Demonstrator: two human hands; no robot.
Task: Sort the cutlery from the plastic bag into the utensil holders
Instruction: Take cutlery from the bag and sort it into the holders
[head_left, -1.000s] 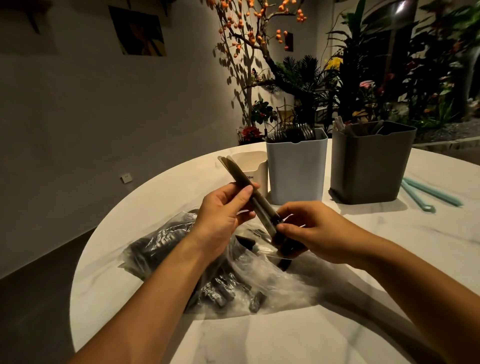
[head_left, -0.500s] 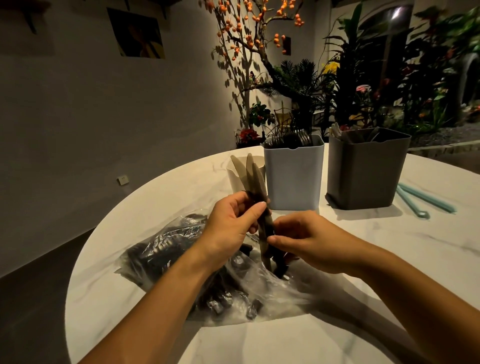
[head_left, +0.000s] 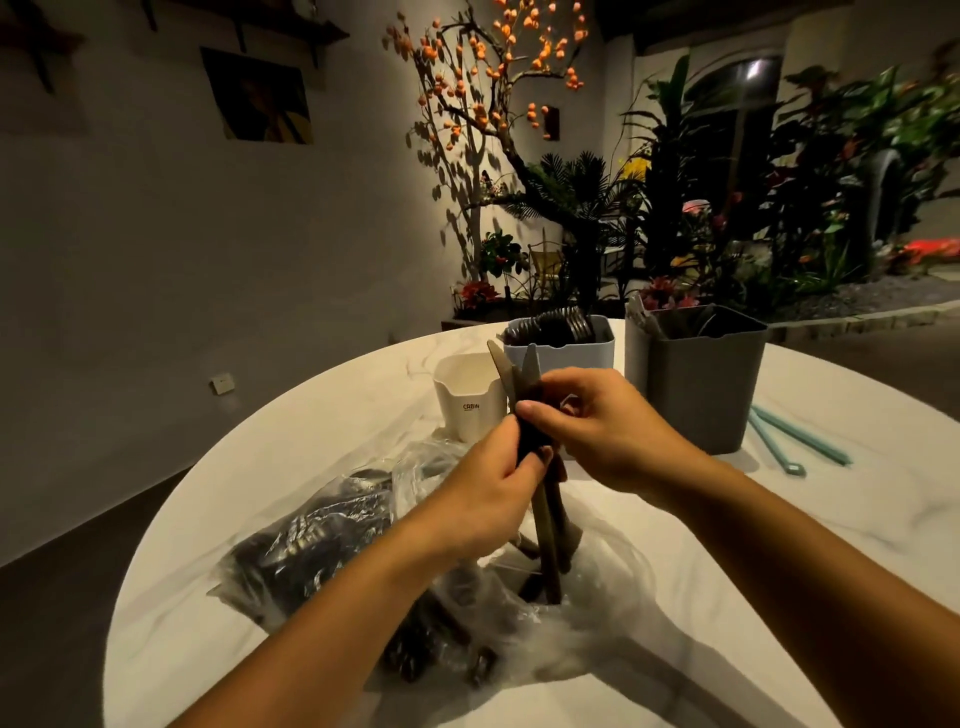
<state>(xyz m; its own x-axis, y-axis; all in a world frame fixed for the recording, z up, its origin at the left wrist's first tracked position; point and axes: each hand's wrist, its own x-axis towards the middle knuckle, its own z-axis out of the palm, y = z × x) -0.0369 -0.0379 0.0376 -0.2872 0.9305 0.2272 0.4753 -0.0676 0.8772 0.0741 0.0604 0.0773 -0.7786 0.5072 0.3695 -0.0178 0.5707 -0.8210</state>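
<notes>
Here a bundle of knives (head_left: 524, 384) is held nearly upright above the bag (head_left: 467, 597), the pale blades pointing up and the handle ends reaching down to the open plastic. The left hand (head_left: 493, 499) is curled round the dark middle of the bundle from below, and the right hand (head_left: 597, 431) is closed on it just above, thumb and fingers pinching the same pieces; the two hands are touching or nearly so.

The step in hand is judged to be the squaring-up of the bundle before it is dropped into a holder. It would be done best if the handles were tapped level first, the grip kept firm in one hand while the other is freed, and the bundle lowered handle-first so that no blade catches a rim. Which holder is meant for knives cannot be told for certain; the white one is the likeliest.

Three holders are stood in a row behind the hands on the table (head_left: 779, 571). The white holder (head_left: 467, 400), smallest and nearest, is seen to hold nothing where its inside shows. The blue-grey holder (head_left: 576, 351) is packed with dark rounded pieces, spoons by the look. The grey holder (head_left: 696, 384) is the largest; a few pale pieces lean at its left corner, their kind not made out. Much dark cutlery is left in the bag.
</notes>
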